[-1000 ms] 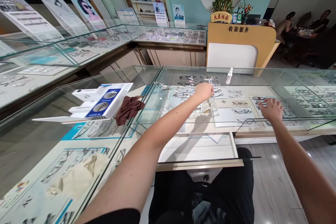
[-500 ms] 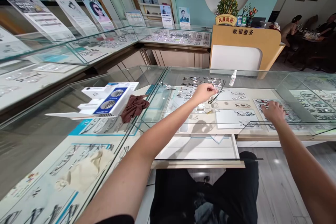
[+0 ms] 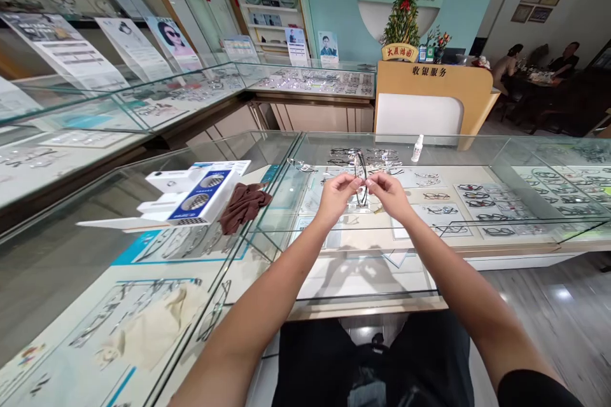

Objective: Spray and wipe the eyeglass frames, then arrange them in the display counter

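Observation:
A pair of dark-framed eyeglasses (image 3: 361, 168) is held upright above the glass counter, between my two hands. My left hand (image 3: 340, 189) pinches it from the left with thumb and finger. From the right, the fingers of my right hand (image 3: 387, 191) grip the same frame. Behind it, several eyeglasses (image 3: 346, 152) lie in rows on the glass top. A small white spray bottle (image 3: 417, 149) stands upright to the right of them.
A brown cloth (image 3: 244, 206) and an opened white-and-blue box (image 3: 200, 194) lie on the counter at left. Under the glass are trays of frames (image 3: 482, 203) and a beige cloth (image 3: 153, 324). A wooden cashier desk (image 3: 432, 86) stands beyond; people sit at the far right.
My right hand has come left from the counter's right side and now grips the eyeglasses too. My left hand has drawn them slightly left and nearer, and they now stand upright.

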Demonstrator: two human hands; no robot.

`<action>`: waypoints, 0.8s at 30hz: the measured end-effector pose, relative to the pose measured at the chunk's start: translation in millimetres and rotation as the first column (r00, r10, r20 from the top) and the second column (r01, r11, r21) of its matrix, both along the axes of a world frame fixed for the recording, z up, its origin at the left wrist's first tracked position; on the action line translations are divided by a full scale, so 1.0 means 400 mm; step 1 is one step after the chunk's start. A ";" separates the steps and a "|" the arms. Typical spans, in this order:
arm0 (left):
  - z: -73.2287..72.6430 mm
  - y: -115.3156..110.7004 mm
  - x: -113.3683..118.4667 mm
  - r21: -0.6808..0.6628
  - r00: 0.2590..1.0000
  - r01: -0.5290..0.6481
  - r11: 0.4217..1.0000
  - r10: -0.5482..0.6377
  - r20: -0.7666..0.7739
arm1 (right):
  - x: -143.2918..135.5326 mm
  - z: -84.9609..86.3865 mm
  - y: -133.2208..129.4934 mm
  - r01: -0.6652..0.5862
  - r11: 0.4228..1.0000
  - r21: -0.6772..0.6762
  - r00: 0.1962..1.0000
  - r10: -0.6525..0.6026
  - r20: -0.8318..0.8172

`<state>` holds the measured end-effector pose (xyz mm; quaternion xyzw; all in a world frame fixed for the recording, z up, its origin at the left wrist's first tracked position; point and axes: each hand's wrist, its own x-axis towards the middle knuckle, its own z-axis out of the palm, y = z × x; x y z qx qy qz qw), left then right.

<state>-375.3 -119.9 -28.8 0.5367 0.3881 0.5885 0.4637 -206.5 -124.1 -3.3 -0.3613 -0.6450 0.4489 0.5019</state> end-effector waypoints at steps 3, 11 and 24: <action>-0.017 0.005 -0.001 -0.001 1.000 0.000 1.000 0.000 -0.010 | 0.010 -0.021 0.002 -0.051 0.994 -0.096 0.998 0.047 -0.036; -0.033 0.010 0.006 0.002 0.995 0.094 0.996 -0.094 -0.038 | 0.042 -0.038 0.009 -0.047 0.991 -0.127 0.997 0.038 -0.067; -0.059 0.039 -0.008 0.086 0.973 -0.028 0.996 0.047 -0.228 | 0.107 -0.049 0.037 0.560 0.802 0.206 0.800 -0.589 0.118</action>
